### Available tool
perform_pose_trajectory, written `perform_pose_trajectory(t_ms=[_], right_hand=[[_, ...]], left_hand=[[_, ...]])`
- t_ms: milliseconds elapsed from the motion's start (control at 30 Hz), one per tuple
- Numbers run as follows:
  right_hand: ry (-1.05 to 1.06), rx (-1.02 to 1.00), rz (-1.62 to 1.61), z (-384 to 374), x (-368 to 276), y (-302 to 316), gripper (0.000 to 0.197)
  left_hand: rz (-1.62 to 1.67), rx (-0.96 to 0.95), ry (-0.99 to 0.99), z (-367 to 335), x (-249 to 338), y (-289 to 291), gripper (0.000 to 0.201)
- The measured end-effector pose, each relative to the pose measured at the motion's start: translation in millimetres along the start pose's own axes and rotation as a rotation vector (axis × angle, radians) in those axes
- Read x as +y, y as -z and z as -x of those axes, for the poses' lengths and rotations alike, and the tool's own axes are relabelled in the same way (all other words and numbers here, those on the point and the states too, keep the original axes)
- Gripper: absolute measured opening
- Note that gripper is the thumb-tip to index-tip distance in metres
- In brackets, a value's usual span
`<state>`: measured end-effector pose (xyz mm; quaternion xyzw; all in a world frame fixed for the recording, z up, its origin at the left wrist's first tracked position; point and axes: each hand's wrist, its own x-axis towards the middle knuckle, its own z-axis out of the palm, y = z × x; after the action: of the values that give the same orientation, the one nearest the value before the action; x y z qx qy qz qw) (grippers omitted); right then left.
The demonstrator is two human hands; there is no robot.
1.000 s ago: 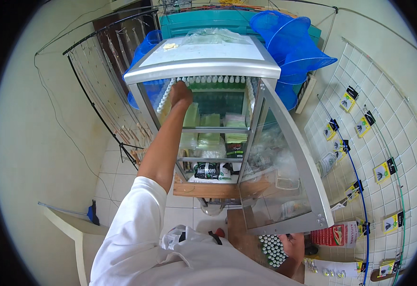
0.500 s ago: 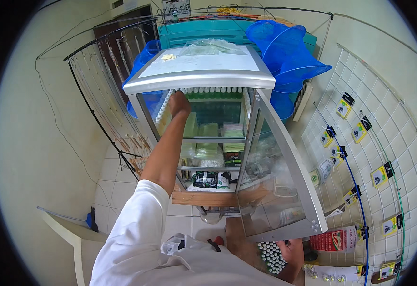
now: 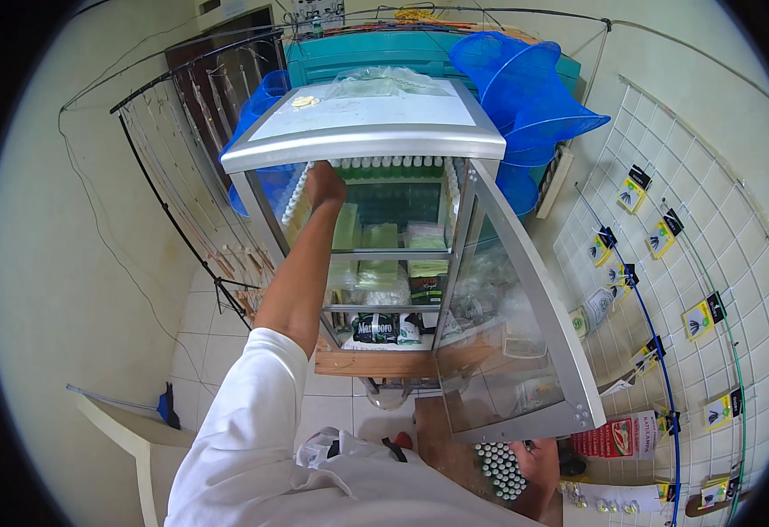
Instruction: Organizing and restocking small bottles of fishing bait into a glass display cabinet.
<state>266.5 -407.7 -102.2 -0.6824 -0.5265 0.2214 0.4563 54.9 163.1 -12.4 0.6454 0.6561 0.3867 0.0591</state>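
Observation:
My left hand (image 3: 324,185) reaches through the open front of a glass display cabinet (image 3: 362,151), up at its top shelf. Its fingers are closed at the near end of the left row of small white-capped bottles (image 3: 294,200); what they hold is hidden. More white-capped bottles with green contents (image 3: 393,164) line the shelf's back. Low at the right, my right hand (image 3: 538,465) is wrapped against the side of a pack of small white-capped bottles (image 3: 501,472), holding it close to my body. Some of its fingers are out of sight.
The cabinet's glass door (image 3: 525,351) swings out toward the right, above my right hand. Lower shelves hold pale green packs (image 3: 379,235) and a black-and-white bag (image 3: 375,328). Blue nets (image 3: 525,97) hang behind. A wire grid (image 3: 657,211) with small packets covers the right wall.
The view has shifted slightly, so the cabinet sits a little further left and up. My left hand stays at the left bottle row, and the right hand keeps its hold on the pack.

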Motion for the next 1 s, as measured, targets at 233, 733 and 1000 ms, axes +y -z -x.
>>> perform_pose_trajectory(t_ms=[233, 733, 1000], right_hand=[[-0.055, 0.039, -0.046, 2.3, -5.1, -3.6, 0.015], [-0.086, 0.027, -0.264, 11.6, 21.8, -20.9, 0.016], [-0.109, -0.374, -0.531, -9.7, 3.1, -34.8, 0.038]], left_hand=[[0.039, -0.039, 0.053, 1.2, 1.2, 2.3, 0.027], [0.067, -0.067, -0.391, 33.1, 0.1, 52.6, 0.031], [1.181, -0.966, -0.395, 165.6, -66.9, 135.6, 0.022]])
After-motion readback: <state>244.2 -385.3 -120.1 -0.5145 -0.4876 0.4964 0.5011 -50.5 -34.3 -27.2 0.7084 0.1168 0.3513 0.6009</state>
